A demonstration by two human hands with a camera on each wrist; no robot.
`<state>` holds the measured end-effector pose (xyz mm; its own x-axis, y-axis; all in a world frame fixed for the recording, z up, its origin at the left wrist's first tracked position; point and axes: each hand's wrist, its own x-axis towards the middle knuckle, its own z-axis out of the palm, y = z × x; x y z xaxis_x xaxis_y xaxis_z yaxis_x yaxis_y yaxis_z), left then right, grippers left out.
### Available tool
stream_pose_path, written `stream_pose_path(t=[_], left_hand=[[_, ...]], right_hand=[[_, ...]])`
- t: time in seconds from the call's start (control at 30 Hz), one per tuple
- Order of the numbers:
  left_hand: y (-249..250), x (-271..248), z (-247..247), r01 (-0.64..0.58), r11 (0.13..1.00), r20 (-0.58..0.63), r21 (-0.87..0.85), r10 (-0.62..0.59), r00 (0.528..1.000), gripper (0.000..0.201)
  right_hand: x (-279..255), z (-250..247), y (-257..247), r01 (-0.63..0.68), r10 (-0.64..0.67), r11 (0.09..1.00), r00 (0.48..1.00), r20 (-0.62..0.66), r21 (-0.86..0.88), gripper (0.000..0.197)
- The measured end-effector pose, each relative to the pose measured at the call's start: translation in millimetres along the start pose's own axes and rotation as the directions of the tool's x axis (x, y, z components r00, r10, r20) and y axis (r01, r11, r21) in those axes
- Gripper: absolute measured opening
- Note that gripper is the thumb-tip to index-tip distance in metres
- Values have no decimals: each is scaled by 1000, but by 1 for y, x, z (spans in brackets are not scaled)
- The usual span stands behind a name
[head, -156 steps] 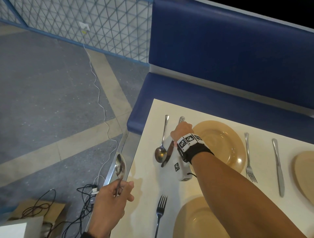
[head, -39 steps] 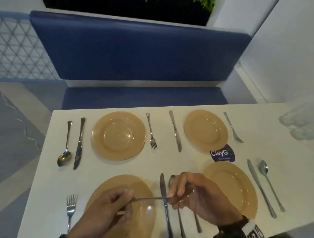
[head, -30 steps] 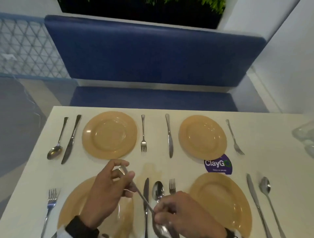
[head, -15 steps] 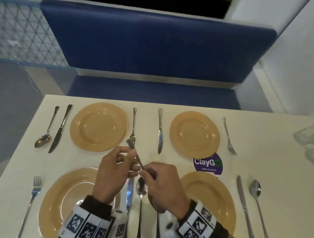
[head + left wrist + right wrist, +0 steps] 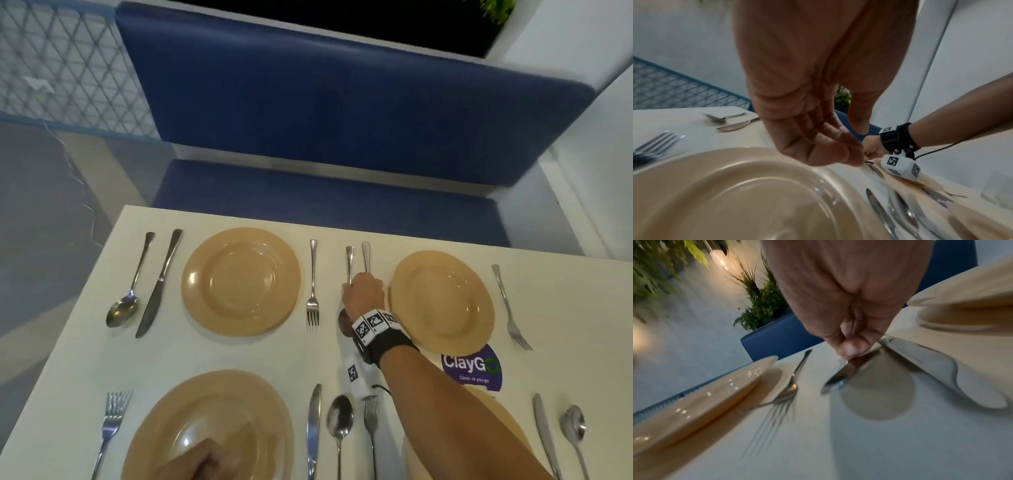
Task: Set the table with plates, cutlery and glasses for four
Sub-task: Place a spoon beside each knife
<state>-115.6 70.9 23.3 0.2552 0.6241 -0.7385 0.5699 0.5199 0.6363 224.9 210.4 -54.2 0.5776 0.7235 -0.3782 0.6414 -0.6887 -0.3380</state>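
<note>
Head view: a white worktop (image 5: 219, 353) fronts a blue bench (image 5: 325, 202). The right hand (image 5: 363, 296) pinches a spoon (image 5: 349, 263), handle toward the bench; the left hand (image 5: 198, 464) hangs relaxed, grasping nothing.

Glossy tan plates (image 5: 240, 281), shiny metal cutlery (image 5: 312, 281), matt table (image 5: 78, 356).

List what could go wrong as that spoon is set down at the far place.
1. The right hand pinches the spoon close beside the knife; lowering it may knock the knife askew.
2. The forearm hangs over the near right plate and the near fork; pulling back low may drag them.
</note>
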Motion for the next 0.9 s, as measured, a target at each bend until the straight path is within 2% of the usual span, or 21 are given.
stream_pose_path(t=[0.07, 0.1, 0.13, 0.2, 0.3, 0.4, 0.57, 0.9], left_hand=[[-6, 3, -1, 4, 999, -22, -42, -5, 1000, 38], [-6, 5, -1, -41, 998, -35, 46, 43, 998, 44], [-2, 8, -2, -91, 984, -74, 152, 103, 992, 41], [14, 11, 5, -158, 983, -137, 97, 170, 976, 26], [43, 22, 8, -304, 942, -104, 142, 320, 942, 13], [59, 30, 11, -382, 916, -76, 123, 393, 917, 16], [62, 30, 9, -375, 918, -43, 126, 383, 923, 12], [27, 34, 7, -322, 939, -30, 118, 328, 944, 16]], right_hand=[[3, 3, -2, 8, -8, 1000, 1000, -30, -13, 20], [4, 4, -3, 13, -14, 999, 999, -34, -34, 19], [5, 4, -4, 18, -19, 999, 999, -44, -41, 19], [8, 2, -5, 10, -11, 1000, 997, -80, -10, 20], [12, 1, -6, -4, 3, 1000, 997, -83, -4, 23], [15, 6, -2, -11, 10, 1000, 996, -86, -11, 22], [17, 9, 4, -31, 29, 999, 997, -74, -26, 28], [19, 14, 7, -75, 75, 997, 995, -68, 16, 26]])
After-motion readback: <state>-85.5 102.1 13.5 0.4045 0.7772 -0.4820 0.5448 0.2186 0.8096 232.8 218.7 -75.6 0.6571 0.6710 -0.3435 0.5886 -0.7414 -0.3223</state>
